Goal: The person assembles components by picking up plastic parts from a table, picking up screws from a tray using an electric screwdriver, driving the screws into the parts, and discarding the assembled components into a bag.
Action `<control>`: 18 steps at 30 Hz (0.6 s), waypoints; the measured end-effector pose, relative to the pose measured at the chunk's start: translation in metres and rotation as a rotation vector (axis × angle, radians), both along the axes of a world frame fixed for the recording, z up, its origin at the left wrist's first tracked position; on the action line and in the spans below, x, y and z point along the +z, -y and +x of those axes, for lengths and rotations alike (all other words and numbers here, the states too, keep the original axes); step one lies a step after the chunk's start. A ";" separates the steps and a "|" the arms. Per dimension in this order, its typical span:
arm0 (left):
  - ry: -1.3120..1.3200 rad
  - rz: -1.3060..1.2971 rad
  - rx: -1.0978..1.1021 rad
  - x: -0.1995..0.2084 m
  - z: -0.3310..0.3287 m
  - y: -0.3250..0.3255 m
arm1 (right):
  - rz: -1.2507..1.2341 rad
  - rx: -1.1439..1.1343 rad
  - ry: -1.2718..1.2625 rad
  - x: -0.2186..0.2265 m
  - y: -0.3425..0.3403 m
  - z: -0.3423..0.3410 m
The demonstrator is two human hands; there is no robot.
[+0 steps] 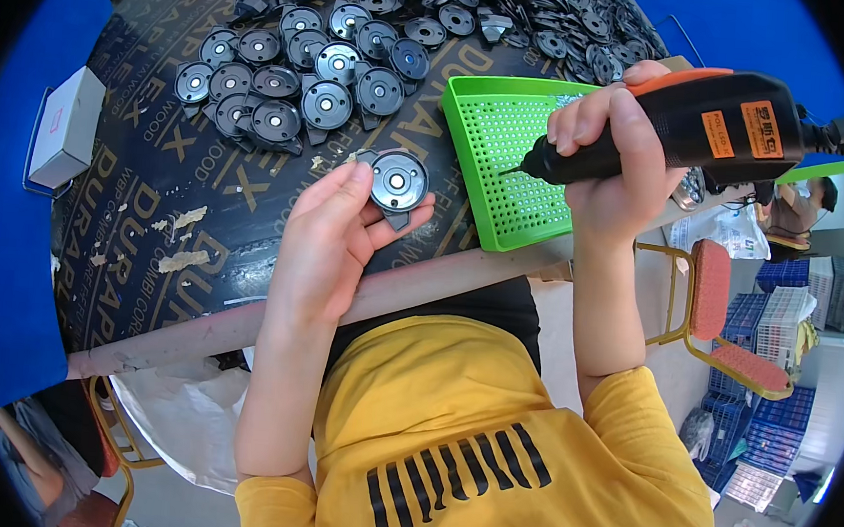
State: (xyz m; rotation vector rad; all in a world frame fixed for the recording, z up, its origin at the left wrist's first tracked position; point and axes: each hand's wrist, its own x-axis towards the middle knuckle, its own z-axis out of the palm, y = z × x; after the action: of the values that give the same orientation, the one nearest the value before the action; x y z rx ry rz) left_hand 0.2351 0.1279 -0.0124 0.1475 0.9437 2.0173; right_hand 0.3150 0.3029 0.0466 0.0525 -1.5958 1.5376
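Observation:
My left hand [318, 232] grips a round black plastic part [385, 171] with a shiny metal centre and a short tab at its lower edge, between thumb and fingers just above the table. In my right hand [625, 165] is a black and orange electric screwdriver [681, 125], its thin bit pointing left over a green perforated basket [483, 224]. The bit stands apart from the part. Small silvery pieces, perhaps screws, lie in the basket's far end, partly hidden by my right hand.
Several matching round parts [327, 105] are grouped beyond my left hand, and a large heap of black parts [556, 28] lies farther back. At the left stands a white box [67, 126]. A red-padded chair [712, 289] and stacked crates [768, 420] are off to the right.

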 end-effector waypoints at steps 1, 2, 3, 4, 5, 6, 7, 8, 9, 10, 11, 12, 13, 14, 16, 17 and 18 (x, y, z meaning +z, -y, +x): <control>0.000 0.000 0.001 0.000 0.000 0.000 | 0.010 -0.014 0.011 0.000 0.000 0.000; 0.001 0.000 0.002 0.000 0.000 0.000 | 0.011 -0.013 0.011 0.000 0.001 0.000; 0.001 0.000 0.003 0.000 0.000 0.001 | 0.005 0.002 0.015 0.001 0.001 0.000; 0.000 0.000 0.004 0.000 0.000 0.001 | 0.001 0.018 0.020 0.001 0.002 -0.001; 0.005 -0.002 0.006 0.000 0.001 0.001 | 0.002 0.019 0.019 0.002 0.002 -0.001; 0.011 -0.004 0.009 -0.001 0.001 0.001 | 0.014 0.013 0.020 0.004 0.001 0.001; 0.011 -0.004 0.014 -0.001 0.001 0.001 | 0.026 0.011 0.022 0.005 0.000 0.002; -0.005 -0.002 0.000 -0.002 0.001 0.001 | 0.010 0.096 -0.031 0.006 -0.003 0.003; -0.020 0.000 -0.013 -0.003 0.000 0.001 | -0.028 0.103 -0.091 0.010 -0.001 0.003; -0.020 -0.001 -0.012 -0.003 0.001 0.000 | -0.065 0.105 -0.152 0.015 0.001 0.004; -0.036 -0.002 -0.019 -0.003 0.001 0.000 | -0.050 0.171 -0.161 0.018 -0.001 0.007; -0.051 -0.004 -0.025 -0.002 0.001 0.000 | -0.051 0.172 -0.160 0.022 0.001 0.007; -0.050 -0.004 -0.026 -0.002 0.001 -0.001 | -0.038 0.206 -0.128 0.027 0.006 0.008; -0.059 -0.014 -0.020 -0.002 0.002 -0.001 | -0.024 0.240 -0.096 0.031 0.011 0.009; -0.070 -0.023 -0.018 0.000 0.002 -0.002 | -0.023 0.257 -0.094 0.038 0.028 0.009; -0.074 -0.031 -0.016 0.000 0.002 -0.001 | -0.044 0.282 -0.040 0.042 0.039 0.009; -0.077 -0.040 -0.015 0.000 0.002 -0.001 | -0.065 0.308 0.013 0.044 0.047 0.007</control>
State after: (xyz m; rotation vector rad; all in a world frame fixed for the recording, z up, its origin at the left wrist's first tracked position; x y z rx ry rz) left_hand 0.2372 0.1293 -0.0122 0.2110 1.0278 1.9900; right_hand 0.3218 0.2555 0.0902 0.2632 -1.6014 1.8263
